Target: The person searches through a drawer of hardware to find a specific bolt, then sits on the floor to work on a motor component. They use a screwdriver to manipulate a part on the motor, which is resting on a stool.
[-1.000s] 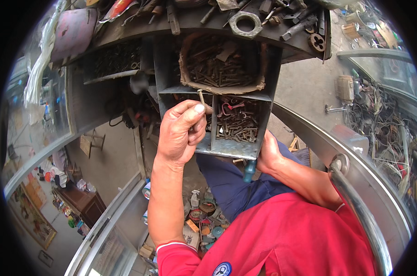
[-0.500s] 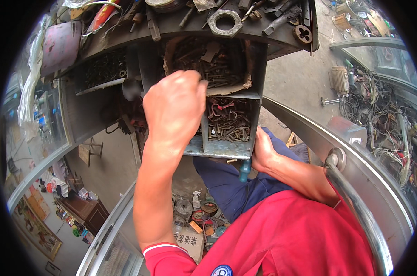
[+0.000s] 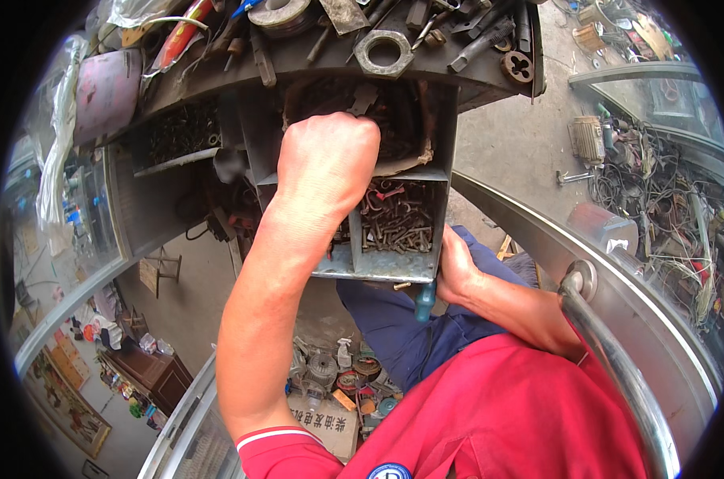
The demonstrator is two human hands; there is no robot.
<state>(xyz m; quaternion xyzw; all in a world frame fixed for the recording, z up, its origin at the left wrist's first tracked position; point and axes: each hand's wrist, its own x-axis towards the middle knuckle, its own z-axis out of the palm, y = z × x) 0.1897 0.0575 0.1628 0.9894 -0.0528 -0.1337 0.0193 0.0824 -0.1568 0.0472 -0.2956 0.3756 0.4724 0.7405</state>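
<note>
My left hand (image 3: 327,156) is curled into a fist, back up, over the near edge of a cardboard box (image 3: 406,164) of bolts; whatever it holds is hidden. That box sits in the upper compartment of a metal drawer (image 3: 390,267). The lower right compartment holds small bolts and screws (image 3: 394,223) with some pink-red bits; the lower left one is mostly hidden by my wrist. My right hand (image 3: 461,267) grips the drawer's right side low down, fingers partly hidden, beside a teal handle (image 3: 426,302) under the front edge.
Above, a dark bench (image 3: 218,84) carries a large hex nut (image 3: 366,52), a die (image 3: 518,73), rods and tools. A metal rail (image 3: 633,383) and panel stand close at right, glazed frames (image 3: 98,295) at left. Motors, cables (image 3: 641,199) and assorted parts lie around on the floor.
My left hand has moved up from the lower compartments to the box and turned back-up; the bolt in its fingers earlier is out of sight. My right hand stays on the drawer.
</note>
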